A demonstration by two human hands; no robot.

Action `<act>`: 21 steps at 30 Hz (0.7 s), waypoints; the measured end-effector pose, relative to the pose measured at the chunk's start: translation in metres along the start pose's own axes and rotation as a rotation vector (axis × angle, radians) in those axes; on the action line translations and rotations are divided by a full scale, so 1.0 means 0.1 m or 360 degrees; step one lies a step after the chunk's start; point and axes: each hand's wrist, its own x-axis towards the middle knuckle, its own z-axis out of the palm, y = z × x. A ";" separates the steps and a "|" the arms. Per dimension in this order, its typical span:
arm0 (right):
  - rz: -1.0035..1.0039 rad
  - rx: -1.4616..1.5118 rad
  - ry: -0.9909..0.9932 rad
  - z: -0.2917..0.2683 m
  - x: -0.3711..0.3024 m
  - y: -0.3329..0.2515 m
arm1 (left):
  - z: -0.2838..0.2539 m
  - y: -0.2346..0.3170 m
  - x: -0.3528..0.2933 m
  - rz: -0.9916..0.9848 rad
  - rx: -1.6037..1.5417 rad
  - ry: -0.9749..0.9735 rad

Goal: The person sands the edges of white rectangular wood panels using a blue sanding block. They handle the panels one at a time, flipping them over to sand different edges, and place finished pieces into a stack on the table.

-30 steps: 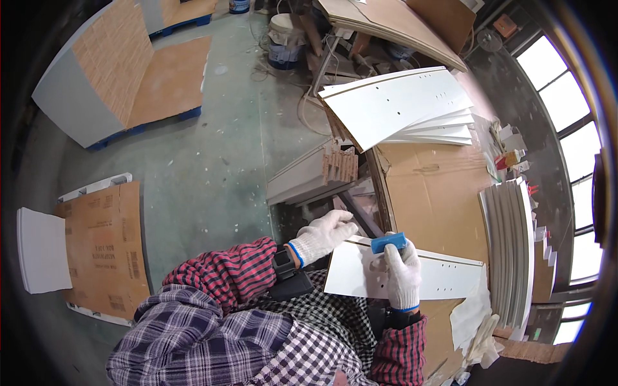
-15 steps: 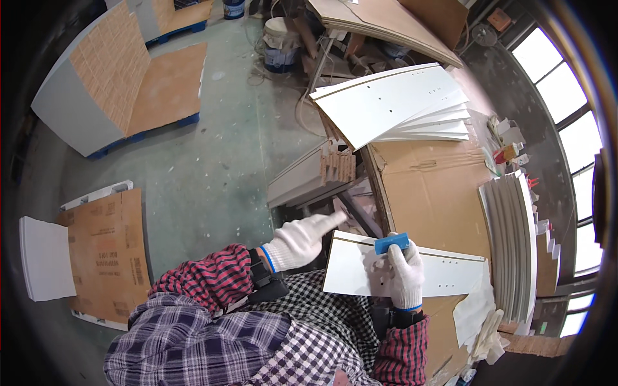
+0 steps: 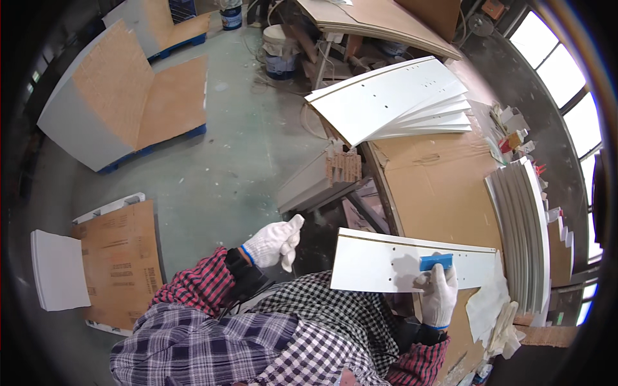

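Observation:
A small blue rectangular block (image 3: 436, 262) is pinched in my white-gloved right hand (image 3: 440, 297). The hand holds it over a long white panel (image 3: 367, 264), and its shadow falls beside it. The panel has a dark groove along its far edge and several small drilled holes, and it lies on the near part of the cardboard-covered bench (image 3: 438, 186). Off the panel's left end, my gloved left hand (image 3: 273, 244) is in the air with fingers apart and nothing visible in it.
Fanned white panels (image 3: 399, 96) lie at the bench's far end. On the right stands a row of upright panels (image 3: 518, 231), with a cloth (image 3: 483, 305) and spare gloves (image 3: 505, 331) nearby. Stacked boards (image 3: 315, 177) stand below the bench's left edge. Cardboard-topped pallets (image 3: 122, 257) are farther left.
My right hand has moved right along the panel with the blue block. My left hand has drawn back left, and its fingers no longer point toward the bench.

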 end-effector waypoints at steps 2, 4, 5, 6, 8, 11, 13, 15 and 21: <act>-0.0023 0.0040 0.0007 -0.02 -0.04 0.01 | 0.02 0.04 -0.07 0.0004 -0.0164 -0.0184; -0.0056 0.0031 0.0007 -0.09 -0.05 0.04 | 0.04 0.07 -0.08 -0.0020 -0.0218 -0.0286; -0.0069 0.0026 0.0000 -0.13 -0.06 0.07 | 0.06 0.09 -0.10 -0.0013 -0.0302 -0.0283; -0.0089 0.0015 0.0005 -0.14 -0.07 0.06 | 0.11 0.10 -0.09 -0.0009 -0.0388 -0.0297; -0.0060 0.0090 0.0028 -0.10 -0.10 0.04 | 0.08 0.11 -0.07 0.0052 -0.0595 -0.0452; -0.0123 0.0065 0.0026 -0.19 -0.13 0.00 | 0.06 0.04 -0.10 0.0072 -0.0129 -0.0249; -0.0172 0.0069 -0.0002 -0.23 -0.16 0.01 | 0.02 -0.01 -0.13 -0.0022 -0.0137 -0.0210; -0.0226 0.0097 0.0003 -0.35 -0.22 0.01 | 0.10 -0.11 -0.14 -0.0078 -0.0062 -0.0075; -0.0162 0.0297 0.0047 -0.48 -0.40 0.11 | 0.22 -0.26 -0.07 -0.0106 0.0306 -0.0422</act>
